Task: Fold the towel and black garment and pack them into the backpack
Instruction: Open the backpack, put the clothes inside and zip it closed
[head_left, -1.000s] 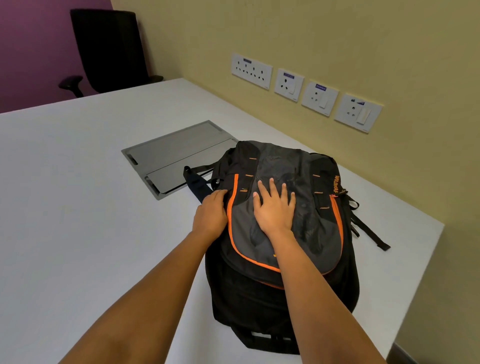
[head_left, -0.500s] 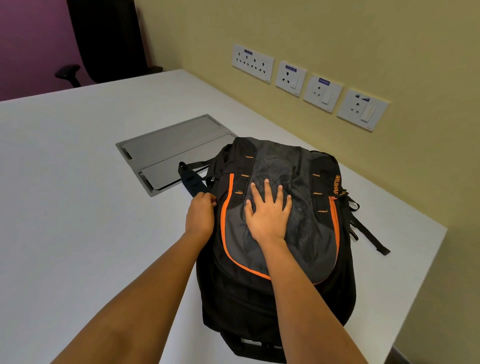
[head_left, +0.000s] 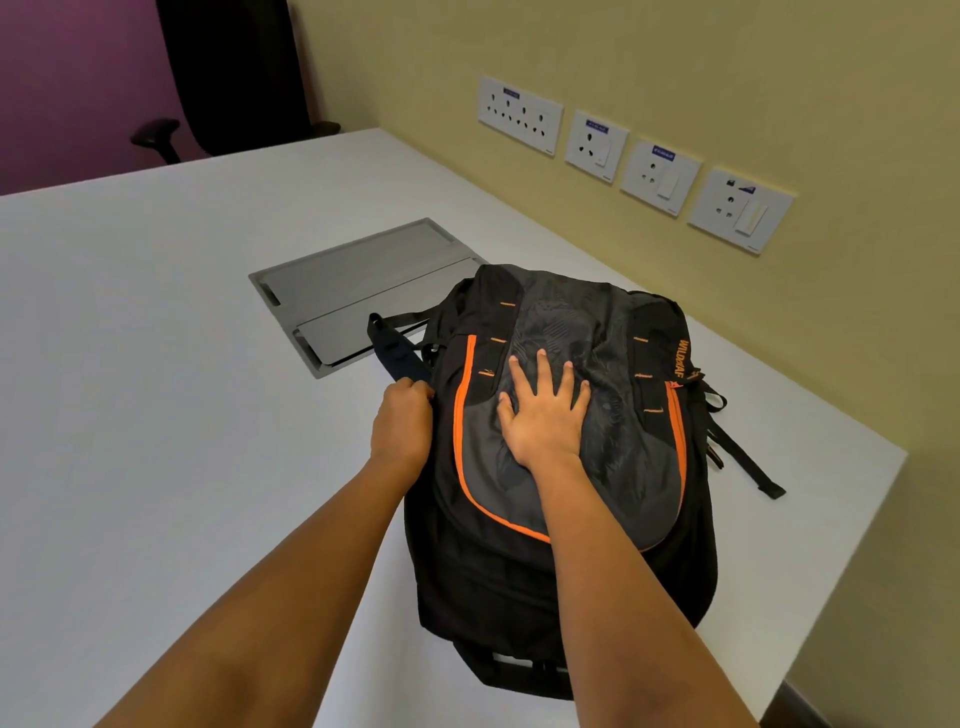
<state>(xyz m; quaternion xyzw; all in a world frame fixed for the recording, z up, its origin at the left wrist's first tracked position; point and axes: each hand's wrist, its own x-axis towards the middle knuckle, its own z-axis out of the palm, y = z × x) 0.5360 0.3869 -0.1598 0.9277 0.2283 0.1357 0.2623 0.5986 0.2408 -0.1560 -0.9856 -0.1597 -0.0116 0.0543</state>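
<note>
Far left: purple wall (head_left: 62, 78), then a black office chair (head_left: 228, 67) behind the table's far edge, one armrest showing. White table (head_left: 130, 415) across most of the view, matte and bare on this side. Set flush into it, a grey hatch panel (head_left: 358, 275) with slotted ends, partly covered at its right corner by the bag.

Left hand (head_left: 402, 426): closed into a loose fist at the backpack's left edge, fingers curled around something at the seam beside a dark strap (head_left: 397, 356); cannot tell whether zipper pull or fabric.

Backpack (head_left: 613, 519): lying flat on the table near the right edge, front panel up, black and grey with orange piping and small orange stitch tabs. Looks closed; towel and garment not visible.

Right hand (head_left: 543, 415): flat and open, fingers spread, palm pressed on the grey front pocket, gripping nothing.

Orange lettering on the bag's right shoulder, reading roughly "WILDCRAF", last letters hidden. Loose black straps (head_left: 748, 462) trailing off the right side onto the table.

Further right: yellow wall (head_left: 779, 78) with four white socket plates (head_left: 660, 174) in a row, each carrying a small blue label too small to read.
</note>
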